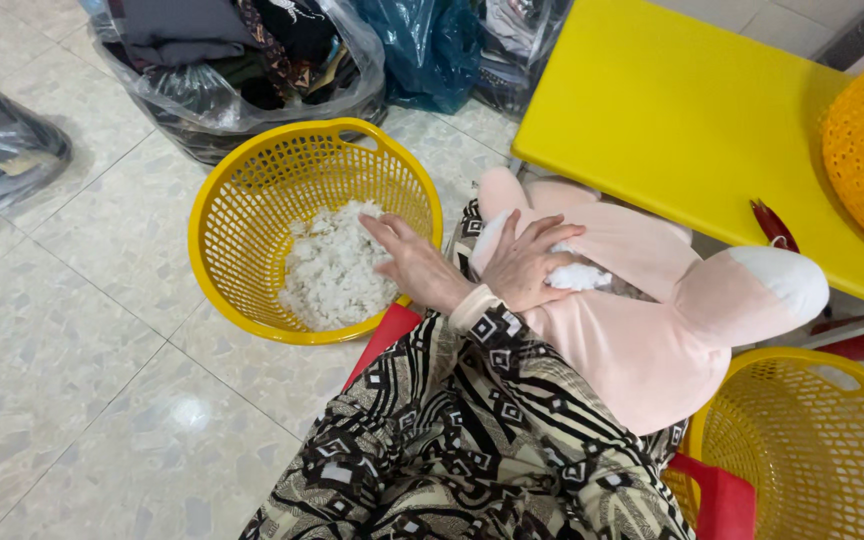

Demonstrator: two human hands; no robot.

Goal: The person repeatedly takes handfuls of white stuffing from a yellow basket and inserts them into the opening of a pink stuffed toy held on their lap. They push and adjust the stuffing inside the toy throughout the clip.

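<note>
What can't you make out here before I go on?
- Head view: the opening in the pink plush toy lies under the right hand.
- Left hand: its palm faces away, so the grip on the white stuffing in the yellow basket is unclear.
- Second yellow basket: cut off by the edge.

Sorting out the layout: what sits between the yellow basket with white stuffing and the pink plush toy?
In the head view, the person's left hand and patterned-trousered knee lie between them.

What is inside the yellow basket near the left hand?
The yellow basket holds a pile of white stuffing. The left hand covers its right edge; the bottom underneath is hidden.
</note>
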